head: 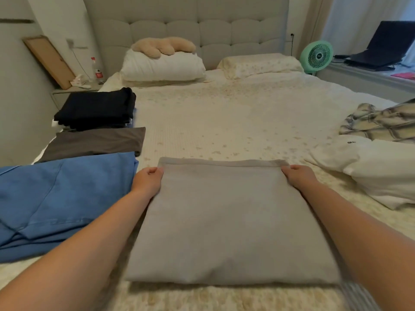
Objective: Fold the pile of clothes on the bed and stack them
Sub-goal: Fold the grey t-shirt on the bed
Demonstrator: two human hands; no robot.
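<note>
Grey folded garment (pixel 226 221) lies flat and smooth, both hands' fingers (pixel 155 170) pinching its far corners.

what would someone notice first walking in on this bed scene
Front and centre, a folded grey garment lies on the bed, with the left hand and right hand gripping its far corners. Along the left edge runs a row of folded clothes: a blue garment, a dark grey one and a black stack. On the right, a white garment and a plaid one lie unfolded.
</note>
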